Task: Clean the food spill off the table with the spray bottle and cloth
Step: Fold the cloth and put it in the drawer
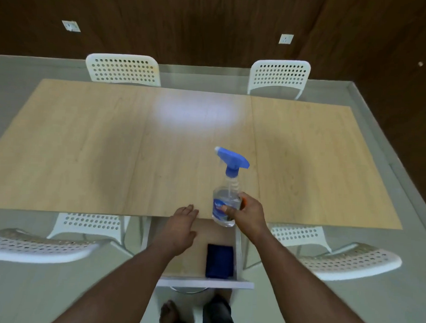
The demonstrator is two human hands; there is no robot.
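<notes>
Clear plastic spray bottle with blue trigger head [226, 200] gripped low on body by right hand [247, 213], at near edge of pale wood tabletop [87, 145]. Left hand [180, 229] relaxed beside it, holding nothing. Dark blue folded cloth [220, 261] below that edge, on lower surface. Advise shifting grip up to trigger, aiming nozzle forward; no spill discernible.

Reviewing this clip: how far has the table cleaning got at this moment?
Early stage. Done: the drawer below the table is open. In hand: the right hand grips the spray bottle over the near edge; the left hand is empty. Left: the blue cloth lies in the drawer; no spill or wiping visible.
</notes>
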